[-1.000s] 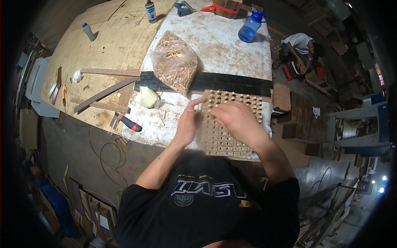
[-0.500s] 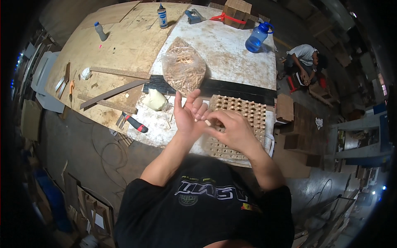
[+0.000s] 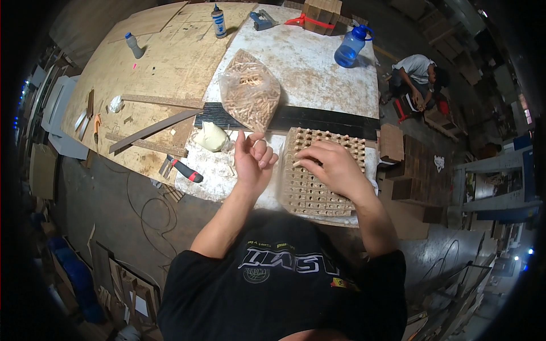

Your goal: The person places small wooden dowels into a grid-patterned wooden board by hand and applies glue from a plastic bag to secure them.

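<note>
Clear bag holds wooden dowels (right hand on perforated block).

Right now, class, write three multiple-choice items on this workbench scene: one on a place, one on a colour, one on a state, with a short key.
1. Where does the clear bag of wooden dowels lie?
A. beyond the wooden peg board
B. on the floor
C. in the person's lap

2. What colour is the big water bottle?
A. red
B. blue
C. green

3. How is the left hand?
A. flat on the table
B. raised, fingers curled
C. gripping the utility knife

Key: 1 A, it lies farther up the white tabletop. 2 B, its body is blue. 3 B, it is lifted beside the board while the right hand rests on the board.
</note>
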### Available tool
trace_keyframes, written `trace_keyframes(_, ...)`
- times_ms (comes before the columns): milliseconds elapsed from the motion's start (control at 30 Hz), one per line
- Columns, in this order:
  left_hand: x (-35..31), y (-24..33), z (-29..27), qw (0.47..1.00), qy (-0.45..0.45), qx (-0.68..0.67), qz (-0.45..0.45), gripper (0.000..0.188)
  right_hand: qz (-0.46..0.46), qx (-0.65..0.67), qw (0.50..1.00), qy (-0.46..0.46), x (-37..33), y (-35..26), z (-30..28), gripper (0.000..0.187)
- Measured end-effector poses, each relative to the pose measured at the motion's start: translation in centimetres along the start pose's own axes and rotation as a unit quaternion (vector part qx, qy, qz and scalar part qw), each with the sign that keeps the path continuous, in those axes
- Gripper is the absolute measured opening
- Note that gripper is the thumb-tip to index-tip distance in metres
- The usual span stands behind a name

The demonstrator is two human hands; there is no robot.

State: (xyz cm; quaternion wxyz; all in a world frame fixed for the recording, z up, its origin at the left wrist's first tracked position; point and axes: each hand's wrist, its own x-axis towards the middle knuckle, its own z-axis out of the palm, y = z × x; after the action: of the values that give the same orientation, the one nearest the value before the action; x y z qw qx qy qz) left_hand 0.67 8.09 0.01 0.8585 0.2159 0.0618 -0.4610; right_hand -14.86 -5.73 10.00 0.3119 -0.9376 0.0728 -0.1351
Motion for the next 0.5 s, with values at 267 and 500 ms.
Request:
trace_keyframes(267,-0.1,-0.3,0.2,0.999,0.001,0.037,-0.004,0.047,-0.069,-0.156,0.985,-0.021,1.5,-0.6,1.5,0.010)
trace_keyframes(500,-0.1,0.0,1.7,0.999,-0.006,0.044,0.006,0.048,-0.061,-0.241,0.967,-0.048,1.8,-1.0,2.6,0.010)
